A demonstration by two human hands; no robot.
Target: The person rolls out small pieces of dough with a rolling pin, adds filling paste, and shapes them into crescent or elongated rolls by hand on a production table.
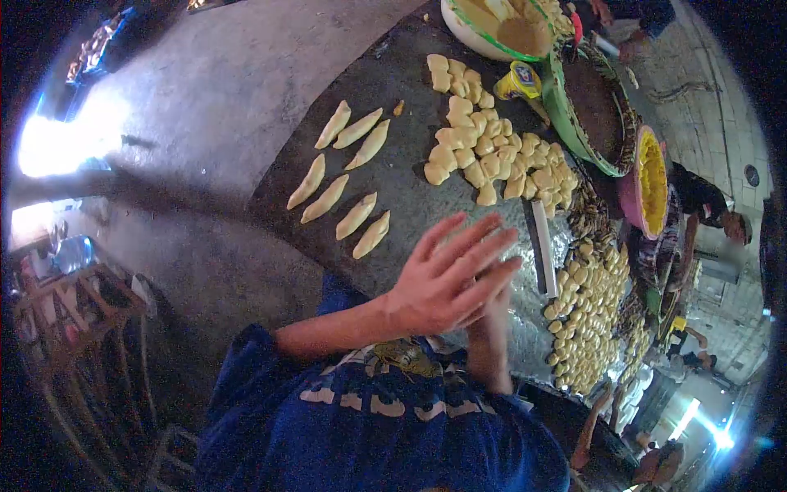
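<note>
While palms press together, left hand (443, 283) flat over right hand (489, 328), rolling looks underway; whether dough sits between, I cannot tell; next goes beside the shaped pieces (344, 176).

On the bench (393, 176), long dough pieces (340, 184) lie left of centre, cut lumps (492, 156) right, bowls (492, 29) at top.

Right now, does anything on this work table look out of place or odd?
Only a small thing: one little dough scrap lies alone beside the shaped dough fingers, apart from the heap of dough pieces. The rest looks orderly; the left hand covers the right hand, palms together.
</note>
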